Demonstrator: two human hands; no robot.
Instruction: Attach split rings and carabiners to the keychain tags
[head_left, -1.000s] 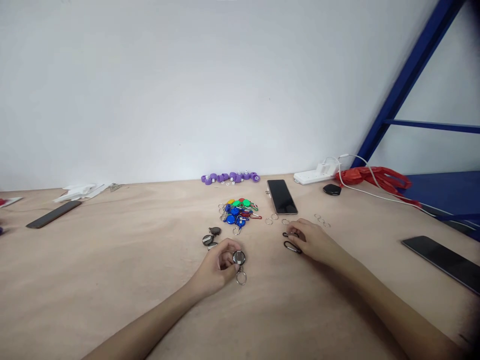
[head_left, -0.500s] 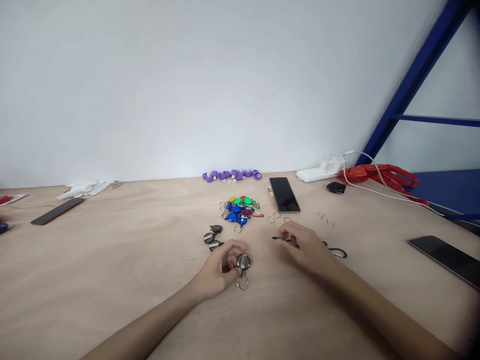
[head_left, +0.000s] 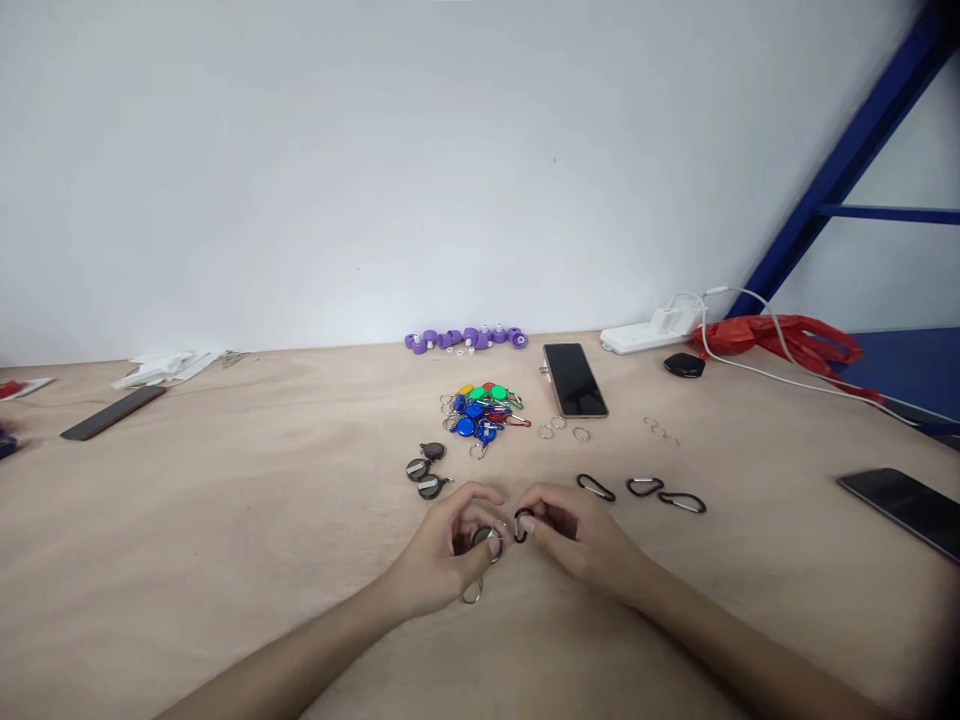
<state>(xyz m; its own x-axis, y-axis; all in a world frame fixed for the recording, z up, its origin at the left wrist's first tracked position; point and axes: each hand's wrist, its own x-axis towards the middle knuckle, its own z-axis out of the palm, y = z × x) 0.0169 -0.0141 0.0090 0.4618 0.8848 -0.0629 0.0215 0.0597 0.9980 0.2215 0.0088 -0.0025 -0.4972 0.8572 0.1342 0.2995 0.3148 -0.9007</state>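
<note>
Black reel [head_left: 481, 537] is pinched by left fingers [head_left: 471, 491].

round reel [head_left: 482, 539]: black, silver | looped metal carabiner [head_left: 517, 527]: black | round reel pile [head_left: 475, 411]: blue, green, red, yellow | surface [head_left: 262, 520]: streaky tan

The left forearm [head_left: 300, 645] and right forearm [head_left: 739, 640] are bare, slim and smooth, narrowing from the near edge toward the wrists [head_left: 391, 594]. The left hand [head_left: 435, 562] and right hand [head_left: 596, 548] are bare too, with slender fingers [head_left: 471, 492].
</note>
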